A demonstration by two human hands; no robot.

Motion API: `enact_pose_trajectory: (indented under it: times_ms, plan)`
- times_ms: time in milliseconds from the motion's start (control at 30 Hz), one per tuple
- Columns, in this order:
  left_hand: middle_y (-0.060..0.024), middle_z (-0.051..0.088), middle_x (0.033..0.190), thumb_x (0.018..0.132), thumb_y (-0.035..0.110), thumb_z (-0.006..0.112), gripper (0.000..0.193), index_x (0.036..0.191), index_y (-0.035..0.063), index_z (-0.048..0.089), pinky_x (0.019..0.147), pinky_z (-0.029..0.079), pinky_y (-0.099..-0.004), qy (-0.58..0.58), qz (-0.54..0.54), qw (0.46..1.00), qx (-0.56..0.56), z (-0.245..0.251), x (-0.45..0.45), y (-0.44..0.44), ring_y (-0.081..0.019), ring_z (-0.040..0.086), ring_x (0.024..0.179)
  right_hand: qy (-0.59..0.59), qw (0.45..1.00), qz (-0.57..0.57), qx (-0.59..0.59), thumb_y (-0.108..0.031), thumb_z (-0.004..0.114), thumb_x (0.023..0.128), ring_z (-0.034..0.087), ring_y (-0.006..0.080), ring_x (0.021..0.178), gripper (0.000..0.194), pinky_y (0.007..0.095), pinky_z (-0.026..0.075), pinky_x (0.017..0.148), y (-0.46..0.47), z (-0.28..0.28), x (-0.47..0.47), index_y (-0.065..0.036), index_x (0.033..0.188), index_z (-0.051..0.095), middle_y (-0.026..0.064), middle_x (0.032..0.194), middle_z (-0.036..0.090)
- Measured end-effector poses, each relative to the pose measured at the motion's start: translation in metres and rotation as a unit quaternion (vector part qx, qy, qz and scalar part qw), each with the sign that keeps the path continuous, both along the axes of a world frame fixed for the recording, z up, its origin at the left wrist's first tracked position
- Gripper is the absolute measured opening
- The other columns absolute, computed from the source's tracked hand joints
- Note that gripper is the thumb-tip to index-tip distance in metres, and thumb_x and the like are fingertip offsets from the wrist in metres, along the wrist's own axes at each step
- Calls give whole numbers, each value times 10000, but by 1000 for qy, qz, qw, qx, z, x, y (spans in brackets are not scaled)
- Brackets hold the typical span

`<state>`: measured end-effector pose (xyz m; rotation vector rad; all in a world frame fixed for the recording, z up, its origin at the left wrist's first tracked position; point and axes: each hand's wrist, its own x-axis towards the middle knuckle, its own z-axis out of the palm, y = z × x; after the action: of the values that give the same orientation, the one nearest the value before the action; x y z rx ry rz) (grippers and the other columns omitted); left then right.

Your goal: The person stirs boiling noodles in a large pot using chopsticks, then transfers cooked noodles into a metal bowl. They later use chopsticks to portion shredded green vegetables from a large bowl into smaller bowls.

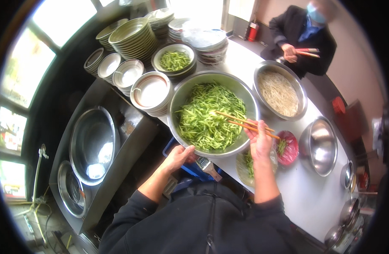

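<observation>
A large metal bowl (252,111) full of shredded green vegetable (210,120) stands in the middle. My left hand (180,156) grips its near rim, thumb on top. In my right hand (259,138) is a pair of wooden chopsticks (245,122), slightly apart, their tips over the green shreds. By my left fingers lies a metal grater (204,164) with a handle. Just right of my right hand, a bowl lined with red plastic (291,149) holds a few green shreds. Partly behind my right forearm is a bowl covered in clear plastic (242,171), also with shreds in it.
Stacked bowls (151,90) and plastic-wrapped plates (210,44) stand at the back left. A metal basin of pale strands (278,92) and an empty metal bowl (320,146) are at the right. Metal basins (92,146) sit at the left. A masked person (304,38) holds sticks across the table.
</observation>
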<state>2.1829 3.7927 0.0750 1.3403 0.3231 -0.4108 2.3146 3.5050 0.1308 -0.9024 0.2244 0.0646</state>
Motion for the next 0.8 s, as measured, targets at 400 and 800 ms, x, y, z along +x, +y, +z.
enact_pose_trajectory:
  times_ms: [400, 800]
  plan:
    - [-124, 717, 879, 1031, 394, 530, 477, 991, -59, 673, 704, 532, -275, 18, -6, 999, 33, 9, 3, 1, -134, 625, 707, -42, 995, -37, 80, -258, 573, 1018, 698, 310, 991, 237, 410, 612, 850, -64, 10, -14, -26, 1013, 620, 218, 1084, 690]
    - [-117, 693, 836, 998, 425, 588, 448, 949, -16, 649, 688, 531, -279, 26, 6, 1000, 13, 7, 1, 3, -135, 622, 695, -88, 927, -230, -282, -259, 540, 1037, 682, 269, 1056, 283, 358, 605, 868, -230, 55, -75, 4, 1125, 597, 192, 1131, 679]
